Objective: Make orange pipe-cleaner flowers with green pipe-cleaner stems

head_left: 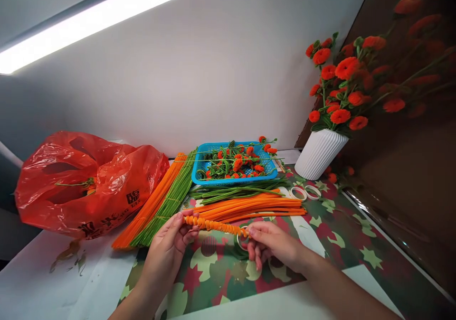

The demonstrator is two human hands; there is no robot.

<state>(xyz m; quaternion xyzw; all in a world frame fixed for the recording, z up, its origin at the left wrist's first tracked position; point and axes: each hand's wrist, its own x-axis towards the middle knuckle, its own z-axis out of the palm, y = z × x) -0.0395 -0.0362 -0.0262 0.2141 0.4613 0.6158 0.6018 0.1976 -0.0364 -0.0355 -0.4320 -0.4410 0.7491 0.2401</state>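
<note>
An orange pipe cleaner (217, 225), bent into a row of small tight loops, stretches between my two hands above the patterned table cover. My left hand (171, 239) pinches its left end between thumb and fingers. The right end is pinched by my right hand (270, 244), whose lower fingers curl loosely beneath. Just behind the looped piece lies a bundle of straight orange pipe cleaners (256, 207), with green pipe cleaners (238, 192) behind them. A roll of tape (242, 238) shows partly behind my right fingers.
A blue basket (233, 182) holds small orange flowers and green stems. Left of it lie long orange and green bundles (160, 199) and a red plastic bag (89, 187). Two tape rolls (305, 193) lie near a white vase (320, 154) of orange flowers beside a dark reflective panel (402, 168).
</note>
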